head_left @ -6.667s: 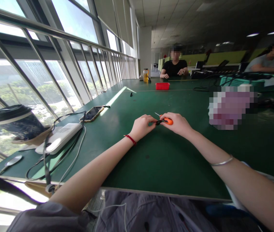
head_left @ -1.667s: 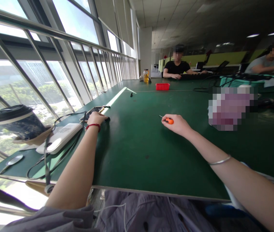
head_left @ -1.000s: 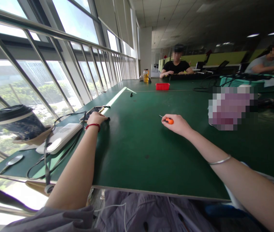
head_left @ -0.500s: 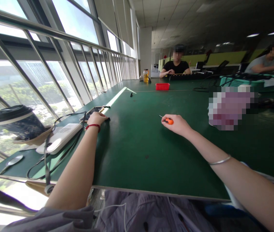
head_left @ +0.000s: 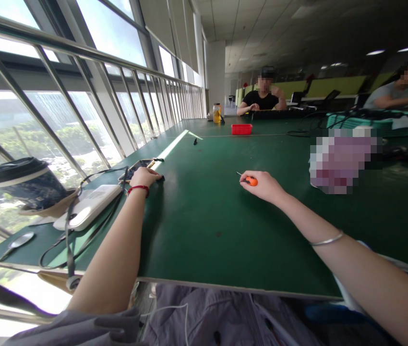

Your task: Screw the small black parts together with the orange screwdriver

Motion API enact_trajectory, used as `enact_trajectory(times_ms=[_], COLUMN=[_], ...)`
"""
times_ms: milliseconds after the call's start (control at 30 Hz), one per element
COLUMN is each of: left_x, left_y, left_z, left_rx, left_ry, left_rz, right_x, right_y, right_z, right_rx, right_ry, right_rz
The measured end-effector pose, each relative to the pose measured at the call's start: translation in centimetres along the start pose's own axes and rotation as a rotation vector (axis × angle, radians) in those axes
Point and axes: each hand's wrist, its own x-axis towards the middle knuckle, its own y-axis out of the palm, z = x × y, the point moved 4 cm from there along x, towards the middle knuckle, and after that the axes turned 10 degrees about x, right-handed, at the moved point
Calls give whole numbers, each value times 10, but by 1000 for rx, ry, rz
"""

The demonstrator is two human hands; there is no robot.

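the right hand rests on the green table with its fingers closed around an orange-handled screwdriver, the thin metal tip projecting left past the fingertips. the left hand lies well apart at the table's left side, fingers curled down over a small black part just beside the phone; whether it grips the part cannot be told. compared with the frame half a second earlier, both hands and the screwdriver are unchanged in position.

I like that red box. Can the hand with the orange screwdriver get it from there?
Probably not: the red box sits far up the green table, well beyond the right hand. Nothing blocks it.
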Motion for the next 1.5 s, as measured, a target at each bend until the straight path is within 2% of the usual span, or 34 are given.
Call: enact_trajectory(times_ms=[200, 300, 400, 500, 600, 667, 733, 800, 933, 1067, 1500], left_x=[0, -4, -16, -46, -95, -127, -148, -154, -139, -129, -130], left_y=[3, 8, 20, 35, 48, 52, 53, 54, 57, 60, 61], left_z=[-5, -21, -52, -96, -147, -172, -186, -188, -178, -174, -175], left_rx=[12, 1, -42, -141, -243, -262, -260, -268, -319, -351, -320], left_ry=[-3, 120, 297, 501, 770, 896, 958, 956, 910, 938, 967], left_rz=[-8, -24, 7, 62, 116, 106, 59, 40, 47, 48, 19], right_x=[0, 0, -1, -3, -6, -8, -10, -14, -22, -23, -22], right_y=[1, -1, -7, -17, -27, -32, -37, -41, -49, -51, -47], right_z=[-1, 1, 5, 9, 12, 15, 19, 24, 33, 37, 35], right_rx=[-2, 29, 59, 79, 73, 67, 86, 119, 165, 187, 210], right_ry=[-6, -4, -8, -26, -68, -94, -111, -119, -126, -142, -180], right_rz=[-16, -44, -133, -294, -434, -491, -532, -575, -657, -656, -623])
